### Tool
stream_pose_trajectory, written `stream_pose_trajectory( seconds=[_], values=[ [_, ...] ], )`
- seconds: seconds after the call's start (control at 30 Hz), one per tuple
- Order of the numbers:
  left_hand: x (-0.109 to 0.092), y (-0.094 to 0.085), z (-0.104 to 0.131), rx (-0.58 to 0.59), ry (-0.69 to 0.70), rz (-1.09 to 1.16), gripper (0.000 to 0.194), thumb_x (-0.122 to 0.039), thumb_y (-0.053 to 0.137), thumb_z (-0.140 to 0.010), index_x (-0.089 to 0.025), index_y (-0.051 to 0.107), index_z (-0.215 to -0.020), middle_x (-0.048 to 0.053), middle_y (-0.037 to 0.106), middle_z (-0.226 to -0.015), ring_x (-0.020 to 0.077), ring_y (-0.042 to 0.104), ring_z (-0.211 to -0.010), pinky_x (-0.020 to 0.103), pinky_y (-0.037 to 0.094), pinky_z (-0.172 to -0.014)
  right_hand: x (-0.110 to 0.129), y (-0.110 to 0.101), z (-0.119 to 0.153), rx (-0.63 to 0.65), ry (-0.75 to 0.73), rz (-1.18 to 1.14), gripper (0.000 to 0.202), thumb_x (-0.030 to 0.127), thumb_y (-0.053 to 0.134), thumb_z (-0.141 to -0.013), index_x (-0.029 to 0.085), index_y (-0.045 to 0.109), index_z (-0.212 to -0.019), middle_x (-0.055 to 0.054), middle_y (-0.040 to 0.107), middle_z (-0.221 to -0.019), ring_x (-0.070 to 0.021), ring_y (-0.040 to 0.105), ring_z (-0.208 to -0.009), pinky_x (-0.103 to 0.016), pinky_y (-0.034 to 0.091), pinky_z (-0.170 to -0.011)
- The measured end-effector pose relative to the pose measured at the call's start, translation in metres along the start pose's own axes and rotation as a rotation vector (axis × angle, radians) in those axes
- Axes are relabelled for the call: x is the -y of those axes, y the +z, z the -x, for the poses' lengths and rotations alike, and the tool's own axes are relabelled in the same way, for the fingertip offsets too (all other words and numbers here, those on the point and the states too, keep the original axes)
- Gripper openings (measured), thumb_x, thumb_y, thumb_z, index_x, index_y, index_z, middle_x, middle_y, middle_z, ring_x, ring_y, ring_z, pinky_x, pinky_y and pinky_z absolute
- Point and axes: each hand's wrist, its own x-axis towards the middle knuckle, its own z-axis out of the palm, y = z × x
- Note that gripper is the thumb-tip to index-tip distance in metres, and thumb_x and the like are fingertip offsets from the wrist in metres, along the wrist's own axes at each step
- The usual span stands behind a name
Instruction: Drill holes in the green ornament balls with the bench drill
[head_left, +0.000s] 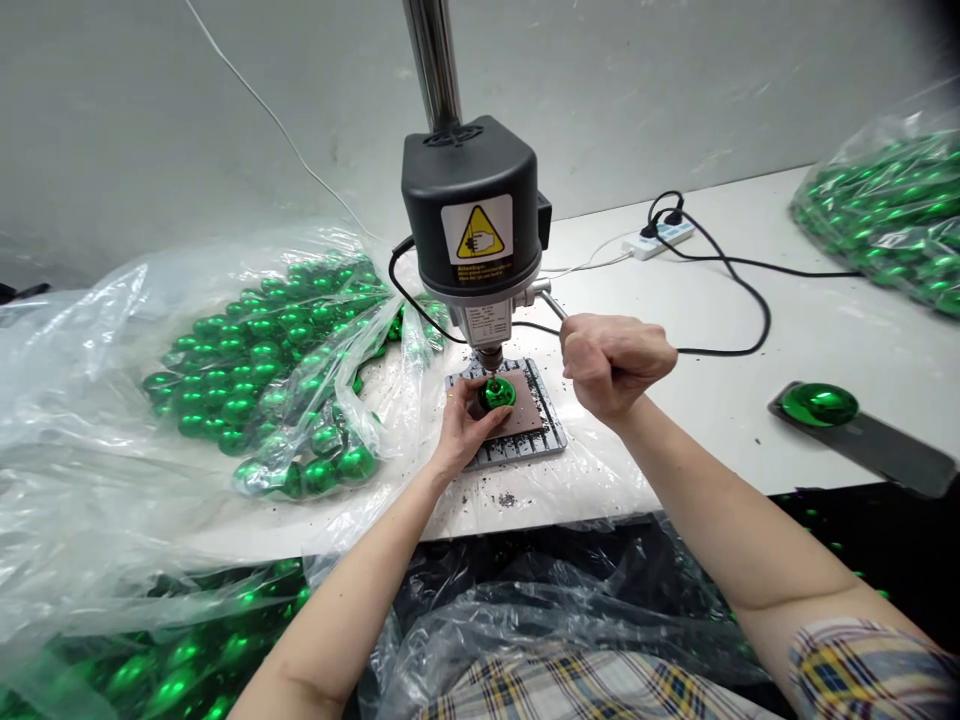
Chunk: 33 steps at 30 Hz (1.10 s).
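Observation:
A small black drill press (pixel 469 220) stands on the white table, its chuck pointing down at a shiny green ball (pixel 499 394). My left hand (pixel 463 420) grips that ball between thumb and fingers on a brownish square board (pixel 531 408). Under the board lies the slotted grey base plate (pixel 555 440), strewn with dark shavings. My right hand (pixel 615 362) is closed in a fist around the end of the press's metal feed lever (pixel 553 304). Whether the drill bit touches the ball I cannot tell.
An opened clear plastic bag of green balls (pixel 255 365) spreads on the left. Another full bag (pixel 892 215) sits at the far right. A green ball (pixel 819 403) rests on a dark phone (pixel 892 450). Behind are a power strip (pixel 660 240) and black cable (pixel 761 300).

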Motion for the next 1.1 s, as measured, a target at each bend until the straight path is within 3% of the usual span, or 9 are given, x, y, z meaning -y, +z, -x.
stream_pose_trajectory(
  seconds=[0.17,0.3,0.43,0.53,0.67,0.8,0.9,1.0,1.1],
  values=[
    [0.008,0.001,-0.003,0.013,-0.010,0.035,0.050,-0.038,0.084,-0.074,-0.020,0.057,-0.112,0.008,0.065,-0.111,0.0231,0.064,-0.106,0.039,0.048,-0.096,0.005,0.002,-0.003,-0.007,0.001,-0.049,0.050,0.014,0.062,-0.086,0.020,0.034,-0.046,0.008,0.032,-0.034,-0.0065,0.028,-0.026,-0.026,0.021,-0.032],
    [0.005,0.001,-0.002,-0.006,-0.004,0.036,0.048,-0.037,0.083,-0.074,-0.020,0.057,-0.110,0.009,0.065,-0.111,0.0227,0.064,-0.104,0.039,0.049,-0.094,0.005,0.016,-0.049,-0.192,0.353,-0.017,0.052,0.039,0.071,-0.088,0.022,0.043,-0.047,0.006,0.037,-0.038,-0.0075,0.032,-0.030,-0.027,0.020,-0.033],
    [-0.025,-0.002,0.039,-0.097,0.116,-0.147,0.041,-0.037,0.081,-0.074,-0.023,0.057,-0.104,0.009,0.063,-0.110,0.0263,0.061,-0.107,0.042,0.049,-0.092,-0.014,0.023,-0.091,-0.095,0.605,-0.039,0.059,0.073,0.059,-0.084,0.024,0.046,-0.054,0.006,0.033,-0.039,-0.0076,0.024,-0.030,-0.030,0.017,-0.032],
    [-0.042,-0.002,0.097,0.257,0.168,-0.258,0.039,-0.037,0.077,-0.076,-0.025,0.057,-0.108,0.012,0.063,-0.115,0.0284,0.060,-0.111,0.042,0.050,-0.092,-0.029,0.020,-0.096,0.014,0.635,0.006,0.059,0.074,0.055,-0.085,0.024,0.044,-0.057,0.006,0.031,-0.038,-0.0079,0.021,-0.034,-0.030,0.018,-0.035],
    [-0.030,0.001,0.165,0.900,-0.089,-0.638,0.040,-0.034,0.067,-0.083,-0.021,0.058,-0.119,0.015,0.063,-0.119,0.0314,0.062,-0.108,0.045,0.053,-0.091,-0.032,0.019,-0.089,-0.045,0.607,-0.027,0.056,0.070,0.065,-0.082,0.024,0.048,-0.054,0.006,0.033,-0.037,-0.0070,0.019,-0.033,-0.030,0.014,-0.033],
    [-0.017,-0.001,0.184,1.125,-0.156,-0.832,0.043,-0.033,0.063,-0.088,-0.019,0.057,-0.128,0.016,0.060,-0.131,0.0341,0.060,-0.117,0.046,0.053,-0.095,-0.023,0.023,-0.090,-0.126,0.582,-0.091,0.055,0.062,0.071,-0.081,0.023,0.050,-0.049,0.006,0.033,-0.036,-0.0063,0.018,-0.030,-0.031,0.011,-0.030],
    [-0.033,-0.015,0.157,0.903,0.109,-0.689,0.032,-0.024,0.058,-0.089,-0.021,0.061,-0.120,0.012,0.067,-0.119,0.0263,0.066,-0.105,0.037,0.054,-0.089,-0.014,0.023,-0.093,-0.079,0.621,-0.039,0.052,0.053,0.067,-0.089,0.022,0.050,-0.051,0.005,0.035,-0.038,-0.0068,0.023,-0.031,-0.029,0.016,-0.031],
    [-0.053,-0.047,0.091,0.248,0.178,-0.566,0.019,-0.013,0.048,-0.087,-0.020,0.063,-0.096,0.005,0.069,-0.084,0.0158,0.065,-0.074,0.027,0.052,-0.070,-0.008,0.023,-0.095,-0.065,0.634,-0.020,0.052,0.049,0.065,-0.092,0.021,0.049,-0.050,0.005,0.034,-0.039,-0.0062,0.026,-0.031,-0.027,0.017,-0.031],
    [-0.051,-0.088,0.001,-0.289,-0.015,-0.748,0.016,-0.011,0.047,-0.085,-0.018,0.062,-0.089,0.008,0.067,-0.083,0.0209,0.065,-0.077,0.032,0.050,-0.072,-0.005,0.025,-0.096,-0.098,0.634,-0.052,0.052,0.046,0.069,-0.090,0.021,0.049,-0.049,0.006,0.035,-0.039,-0.0055,0.026,-0.031,-0.026,0.016,-0.030]
  ],
)
